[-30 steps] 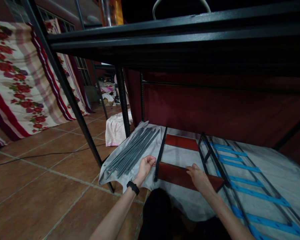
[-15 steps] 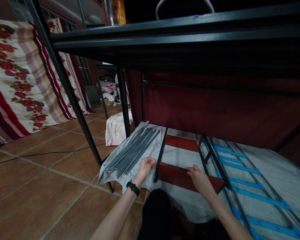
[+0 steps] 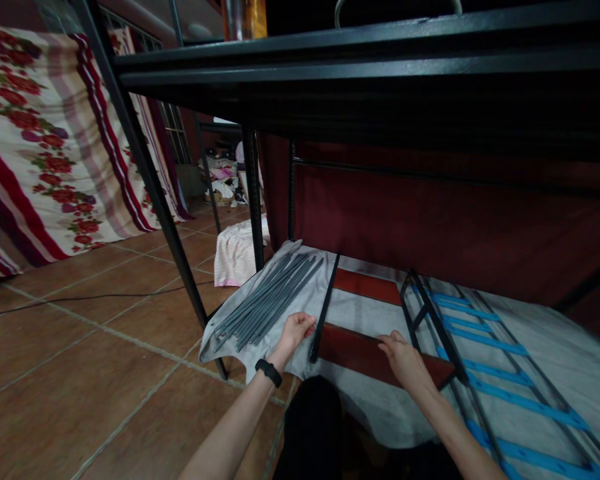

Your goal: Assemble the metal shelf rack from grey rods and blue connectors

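My left hand (image 3: 298,332), with a black band on its wrist, has its fingers curled together beside the near end of a black-framed piece with two red-brown slats (image 3: 363,353). My right hand (image 3: 404,360) hovers over the near slat, thumb and fingers pinched. Whatever either hand may hold is too small to make out. To the left of my left hand lies a bundle of grey rods (image 3: 270,300). The slatted piece rests on a grey cloth (image 3: 353,310), and its right side has a raised black brace (image 3: 420,313).
Blue slatted racks with dark rails (image 3: 500,367) lie at the right. A black metal shelf (image 3: 330,73) spans overhead, with its slanting leg (image 3: 150,180) at the left. A cable (image 3: 105,295) crosses the tiled floor. A floral curtain (image 3: 55,153) hangs behind.
The view has turned slightly, so the surroundings sit a little further right. Both hands keep nearly the same pose beside the slatted piece.
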Motion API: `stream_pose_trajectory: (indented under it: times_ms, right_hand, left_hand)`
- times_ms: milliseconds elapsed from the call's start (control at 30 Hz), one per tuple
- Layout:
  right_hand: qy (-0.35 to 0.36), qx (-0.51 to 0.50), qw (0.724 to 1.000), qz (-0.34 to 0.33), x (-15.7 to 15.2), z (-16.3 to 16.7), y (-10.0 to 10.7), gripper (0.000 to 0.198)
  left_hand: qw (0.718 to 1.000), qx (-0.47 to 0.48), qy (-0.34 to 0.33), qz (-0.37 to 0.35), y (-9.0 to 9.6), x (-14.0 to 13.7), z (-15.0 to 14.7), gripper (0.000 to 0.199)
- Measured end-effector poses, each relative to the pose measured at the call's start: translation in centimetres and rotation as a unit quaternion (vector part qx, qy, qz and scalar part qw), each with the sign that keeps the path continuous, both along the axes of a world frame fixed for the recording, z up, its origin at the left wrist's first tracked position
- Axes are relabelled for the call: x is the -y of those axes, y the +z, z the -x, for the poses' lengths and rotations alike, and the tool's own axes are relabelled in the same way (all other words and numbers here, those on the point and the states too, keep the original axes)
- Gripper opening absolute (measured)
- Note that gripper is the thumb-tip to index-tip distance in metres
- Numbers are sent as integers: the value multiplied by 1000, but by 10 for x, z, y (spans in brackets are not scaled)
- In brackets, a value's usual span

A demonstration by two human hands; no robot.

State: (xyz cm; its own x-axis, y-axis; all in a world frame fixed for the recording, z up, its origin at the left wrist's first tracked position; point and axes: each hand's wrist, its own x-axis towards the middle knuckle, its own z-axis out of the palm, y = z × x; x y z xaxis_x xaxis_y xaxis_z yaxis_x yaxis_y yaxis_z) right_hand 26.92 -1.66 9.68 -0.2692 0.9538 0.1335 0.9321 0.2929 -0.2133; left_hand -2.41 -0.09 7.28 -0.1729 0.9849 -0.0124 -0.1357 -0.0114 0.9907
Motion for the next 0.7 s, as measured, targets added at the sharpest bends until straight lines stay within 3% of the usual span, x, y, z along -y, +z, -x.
stream_pose_trajectory:
  times_ms: [167,333,533,700]
  right_hand:
    - [-3,-4,1000,5,-1,0,-2,32]
    - [3,-9,1000,-1,-2,-1,-4,31]
    - [1,-10,1000,-10,-3,-1,-6,29]
    - [0,-6,1000,-8,0,1,-5,32]
  left_hand:
    - [998,37,-44,-17,3,0,1,37]
    - [1000,-13,0,2,-3,-1,-1,42]
    - [999,10,-41,-19,1,0,0,40]
    - [1000,-27,-7,8,1,3,-2,40]
